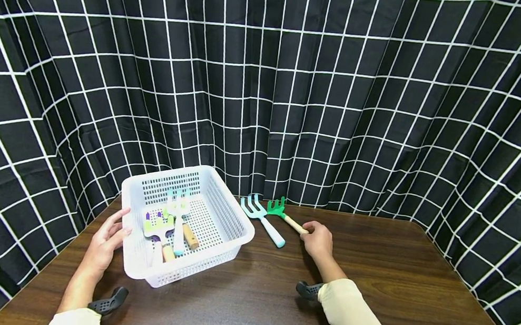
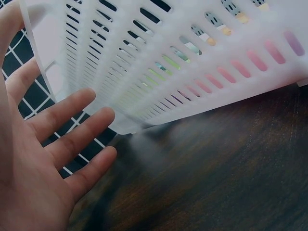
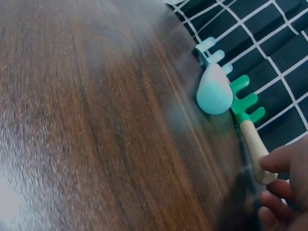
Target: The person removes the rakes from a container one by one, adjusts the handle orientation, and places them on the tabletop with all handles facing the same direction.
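My left hand [image 1: 103,244] touches the left rim of a white perforated plastic basket [image 1: 225,246]. In the left wrist view its fingers [image 2: 79,137] are spread and fairly straight beside the basket wall, while the rim hides some fingertips. My right hand [image 1: 319,241] pinches the end of the pale wooden handle of a small green hand rake [image 1: 277,208]; in the right wrist view the thumb lies on that handle [image 3: 253,143]. Just left of the rake, a light-blue hand fork [image 1: 257,213] lies on the table, its handle angled toward me.
Several small garden tools lie in the basket, among them a blue-and-white fork [image 1: 179,233] and a lime-tipped rake [image 1: 158,227] with a wooden handle. A black grid-patterned curtain [image 1: 323,111] stands behind the brown wooden table [image 1: 254,310].
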A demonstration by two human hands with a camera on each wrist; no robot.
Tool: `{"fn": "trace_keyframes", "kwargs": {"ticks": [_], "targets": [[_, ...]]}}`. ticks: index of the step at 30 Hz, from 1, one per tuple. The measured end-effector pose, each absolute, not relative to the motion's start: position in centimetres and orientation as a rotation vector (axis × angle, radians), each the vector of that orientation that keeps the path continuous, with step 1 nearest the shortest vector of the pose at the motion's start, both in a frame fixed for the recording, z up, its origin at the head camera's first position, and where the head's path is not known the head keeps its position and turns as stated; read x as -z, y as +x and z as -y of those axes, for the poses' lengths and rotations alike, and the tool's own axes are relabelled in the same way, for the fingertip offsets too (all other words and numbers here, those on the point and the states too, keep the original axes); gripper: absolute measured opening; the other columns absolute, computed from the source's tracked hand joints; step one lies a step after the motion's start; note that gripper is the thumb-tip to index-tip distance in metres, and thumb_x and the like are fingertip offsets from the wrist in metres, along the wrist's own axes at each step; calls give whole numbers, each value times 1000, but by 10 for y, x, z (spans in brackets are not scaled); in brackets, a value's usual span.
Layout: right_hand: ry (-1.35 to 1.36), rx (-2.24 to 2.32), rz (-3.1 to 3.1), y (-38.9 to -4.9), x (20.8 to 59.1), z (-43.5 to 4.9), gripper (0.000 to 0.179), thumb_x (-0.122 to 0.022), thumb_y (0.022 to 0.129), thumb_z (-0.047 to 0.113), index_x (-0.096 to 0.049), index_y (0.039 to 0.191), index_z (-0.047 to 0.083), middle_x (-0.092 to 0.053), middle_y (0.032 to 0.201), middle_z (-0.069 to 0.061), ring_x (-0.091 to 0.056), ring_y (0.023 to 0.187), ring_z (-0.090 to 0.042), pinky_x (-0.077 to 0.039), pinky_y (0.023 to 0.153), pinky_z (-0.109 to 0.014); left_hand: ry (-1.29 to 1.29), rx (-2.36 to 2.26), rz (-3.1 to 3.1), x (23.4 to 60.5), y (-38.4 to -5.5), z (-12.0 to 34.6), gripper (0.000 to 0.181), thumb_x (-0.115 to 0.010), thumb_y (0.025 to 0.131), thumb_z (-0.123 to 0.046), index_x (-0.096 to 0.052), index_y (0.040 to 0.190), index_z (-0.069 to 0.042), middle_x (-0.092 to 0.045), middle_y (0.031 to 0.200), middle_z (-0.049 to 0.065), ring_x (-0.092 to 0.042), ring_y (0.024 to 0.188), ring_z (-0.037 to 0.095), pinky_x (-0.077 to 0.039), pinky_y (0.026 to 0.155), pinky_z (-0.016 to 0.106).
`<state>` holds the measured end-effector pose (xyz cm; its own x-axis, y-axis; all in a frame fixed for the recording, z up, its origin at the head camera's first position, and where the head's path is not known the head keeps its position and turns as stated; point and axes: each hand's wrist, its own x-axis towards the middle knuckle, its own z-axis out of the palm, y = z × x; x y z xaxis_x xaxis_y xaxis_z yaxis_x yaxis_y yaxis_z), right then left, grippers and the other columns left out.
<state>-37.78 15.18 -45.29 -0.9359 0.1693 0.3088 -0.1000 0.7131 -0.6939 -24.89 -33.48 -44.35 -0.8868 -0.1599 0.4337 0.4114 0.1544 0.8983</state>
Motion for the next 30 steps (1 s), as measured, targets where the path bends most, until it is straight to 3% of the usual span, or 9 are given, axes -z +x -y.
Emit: {"fn": "trace_keyframes", "kwargs": {"ticks": [30], "targets": [[22,-1076,2577,-377,439,-152,25,-72,80,1,-68,104,1,-65,91,-13,-59,89,-32,-42,78,-45,-221,1782,2011,443,-249,334,46,-52,100,-7,-38,143,1,-61,106,-10,-60,91,1,-47,75,16]]}}
